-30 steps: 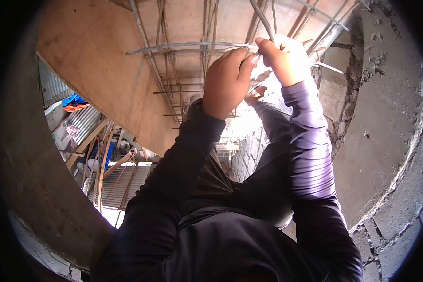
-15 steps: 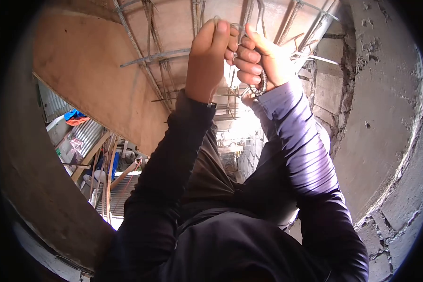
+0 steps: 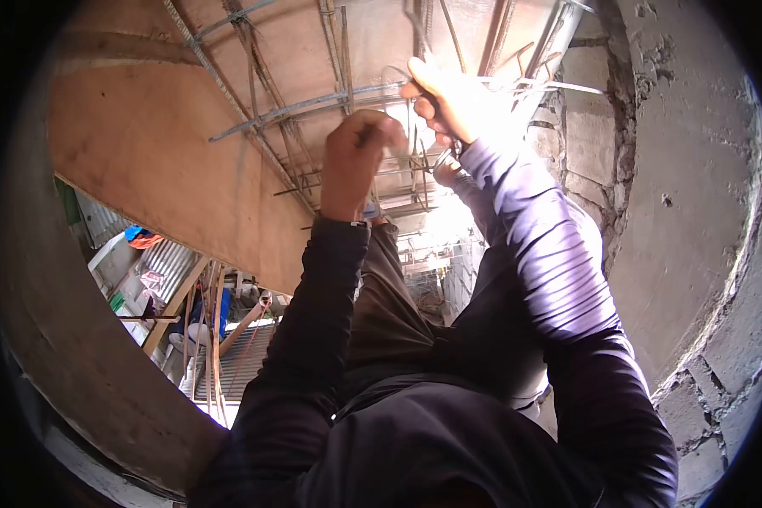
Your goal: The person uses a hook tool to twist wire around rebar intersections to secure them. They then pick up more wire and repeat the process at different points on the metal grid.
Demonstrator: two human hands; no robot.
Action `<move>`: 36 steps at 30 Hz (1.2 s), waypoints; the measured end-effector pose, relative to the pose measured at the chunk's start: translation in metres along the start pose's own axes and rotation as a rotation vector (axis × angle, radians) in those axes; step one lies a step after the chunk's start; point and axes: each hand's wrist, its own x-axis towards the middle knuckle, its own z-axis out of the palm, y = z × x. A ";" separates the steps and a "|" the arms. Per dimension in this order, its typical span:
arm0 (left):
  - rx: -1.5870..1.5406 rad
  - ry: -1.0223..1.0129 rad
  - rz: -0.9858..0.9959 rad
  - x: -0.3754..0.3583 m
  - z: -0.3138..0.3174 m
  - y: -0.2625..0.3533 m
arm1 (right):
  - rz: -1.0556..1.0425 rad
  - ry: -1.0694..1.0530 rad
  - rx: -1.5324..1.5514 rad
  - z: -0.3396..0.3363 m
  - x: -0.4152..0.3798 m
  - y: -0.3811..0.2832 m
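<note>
My right hand point(image 3: 450, 100) is closed, held up beneath the steel bars, with strong light washing out its back. A thin wire point(image 3: 395, 69) loops out by its thumb and fingertips. Something dark also shows in that palm, mostly hidden by the fingers. Lower and to the left, my left hand point(image 3: 353, 161) is curled inward, its fingertips smeared by motion. Whatever it may hold cannot be made out. The two hands are apart. Close by, a steel reinforcing bar point(image 3: 292, 108) crosses several lengthwise ribbed bars point(image 3: 267, 72).
A brown wooden panel point(image 3: 161, 169) slants along the left. On the right stand a rough grey concrete surface point(image 3: 686, 220) and block wall point(image 3: 588, 152). Corrugated metal sheets point(image 3: 168, 261) and wooden poles point(image 3: 216, 339) lie below left. Bright light glares between my legs.
My hands were close together with wire between them; now they are apart. My left hand has moved down and left. The curved ribbed piece under my right hand no longer shows clearly.
</note>
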 end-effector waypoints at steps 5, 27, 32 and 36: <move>-0.135 0.321 -0.148 0.036 -0.041 -0.033 | -0.513 0.137 -0.705 -0.017 0.057 0.057; -0.379 0.335 -0.490 0.078 -0.055 -0.053 | -0.545 0.263 -0.569 0.024 0.087 0.166; -0.412 0.291 -0.489 0.077 -0.053 -0.053 | -0.478 0.199 -0.698 0.019 0.078 0.152; -0.423 0.220 -0.463 0.079 -0.057 -0.054 | -0.412 0.169 -0.742 0.017 0.069 0.144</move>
